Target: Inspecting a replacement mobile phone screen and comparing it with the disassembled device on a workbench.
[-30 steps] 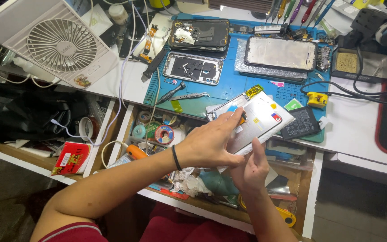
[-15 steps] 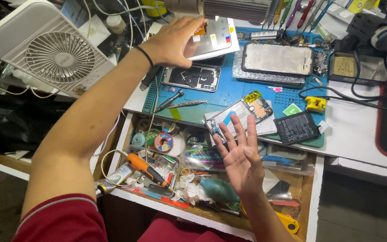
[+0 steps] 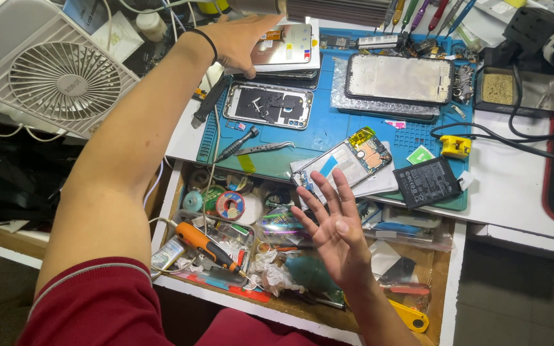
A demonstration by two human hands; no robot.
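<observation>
My left hand (image 3: 242, 40) reaches to the far side of the blue work mat (image 3: 328, 131) and rests on a silver phone back panel (image 3: 286, 48) that lies on top of a dark phone. My right hand (image 3: 335, 227) hovers open, fingers spread, over the open drawer (image 3: 447, 282), holding nothing. Just beyond its fingertips an opened phone body (image 3: 347, 160) with exposed boards lies at the mat's near edge. Another opened phone frame (image 3: 267, 106) sits below my left hand.
A white fan (image 3: 52, 70) stands at the left. A phone screen frame (image 3: 399, 78) lies at the mat's back, a black battery (image 3: 428, 181) at its right front. Tweezers (image 3: 267, 148) lie on the mat. The drawer holds an orange-handled screwdriver (image 3: 209, 247), tape rolls and clutter. A soldering stand (image 3: 504, 86) sits right.
My left hand carried the silver panel from in front of me up to the far side of the mat and set it on the dark phone. My right hand let go and opened.
</observation>
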